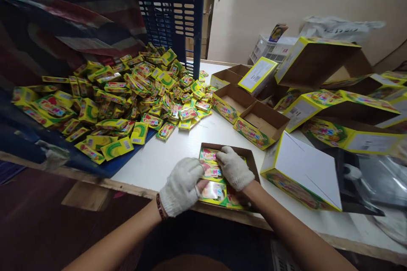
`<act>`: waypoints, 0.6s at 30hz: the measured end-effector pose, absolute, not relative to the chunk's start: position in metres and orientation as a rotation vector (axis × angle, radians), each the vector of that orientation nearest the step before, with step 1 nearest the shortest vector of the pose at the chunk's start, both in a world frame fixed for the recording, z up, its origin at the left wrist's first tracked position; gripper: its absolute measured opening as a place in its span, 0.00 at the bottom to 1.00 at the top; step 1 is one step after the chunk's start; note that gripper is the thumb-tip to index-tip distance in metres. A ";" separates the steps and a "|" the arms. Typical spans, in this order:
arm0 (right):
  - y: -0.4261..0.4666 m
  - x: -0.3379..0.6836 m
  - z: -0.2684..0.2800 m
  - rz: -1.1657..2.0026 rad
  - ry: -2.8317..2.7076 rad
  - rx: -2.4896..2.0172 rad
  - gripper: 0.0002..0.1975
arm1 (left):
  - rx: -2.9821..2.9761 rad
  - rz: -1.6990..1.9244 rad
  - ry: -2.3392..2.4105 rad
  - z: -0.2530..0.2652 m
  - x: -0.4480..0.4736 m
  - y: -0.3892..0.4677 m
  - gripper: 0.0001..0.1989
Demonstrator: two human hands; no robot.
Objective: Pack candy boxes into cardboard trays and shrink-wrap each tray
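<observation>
A shallow cardboard carton point(252, 161) sits at the table's front edge. Rows of small yellow-green boxes point(213, 192) with colourful lettering lie flat inside it. My left hand point(182, 186), in a white knitted glove, is at the carton's left side, thumb and fingers bent around the left ends of the small boxes. Over the carton's far half, my gloved right hand point(235, 168) points its curled fingers down onto the packed small boxes. Its fingertips are partly hidden, so what they pinch cannot be made out. A pile of loose small boxes point(140, 80) spreads to the left.
A blue plastic crate point(193, 21) lies tipped on its side at left, with the pile spilling onto the white table point(143, 169). Open cartons point(260, 123) stand behind and right. A larger carton point(305, 169) is close on the right, beside clear plastic point(381, 178).
</observation>
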State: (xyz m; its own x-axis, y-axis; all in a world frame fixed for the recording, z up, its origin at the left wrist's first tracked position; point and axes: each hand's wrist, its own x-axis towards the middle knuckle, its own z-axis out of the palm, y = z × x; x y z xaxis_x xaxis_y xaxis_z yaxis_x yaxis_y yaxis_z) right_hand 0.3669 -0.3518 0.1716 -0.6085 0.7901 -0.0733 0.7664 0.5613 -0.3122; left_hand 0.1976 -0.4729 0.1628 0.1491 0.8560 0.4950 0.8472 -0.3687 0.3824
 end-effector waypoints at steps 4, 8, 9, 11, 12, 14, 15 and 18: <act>-0.372 0.385 0.159 0.765 -2.373 -1.354 0.26 | 1.879 0.882 2.643 0.159 0.117 -0.467 0.21; -0.395 0.386 0.145 1.176 -2.241 -1.267 0.41 | 1.343 0.183 3.033 0.167 0.049 -0.458 0.34; -0.399 0.385 0.145 1.257 -2.242 -1.249 0.42 | 1.326 0.087 3.020 0.168 0.040 -0.455 0.34; -0.401 0.384 0.153 1.371 -2.241 -1.259 0.43 | 1.356 -0.028 2.968 0.168 0.032 -0.449 0.29; -0.399 0.385 0.160 1.407 -2.227 -1.280 0.43 | 1.363 -0.045 2.946 0.169 0.031 -0.447 0.26; -0.393 0.389 0.175 1.402 -2.139 -1.349 0.42 | 1.335 0.182 2.897 0.171 0.038 -0.444 0.19; -0.389 0.392 0.183 1.365 -2.076 -1.396 0.39 | 1.310 0.433 2.825 0.173 0.045 -0.444 0.17; -0.383 0.392 0.201 1.292 -1.925 -1.464 0.25 | 1.253 1.175 2.416 0.185 0.088 -0.450 0.15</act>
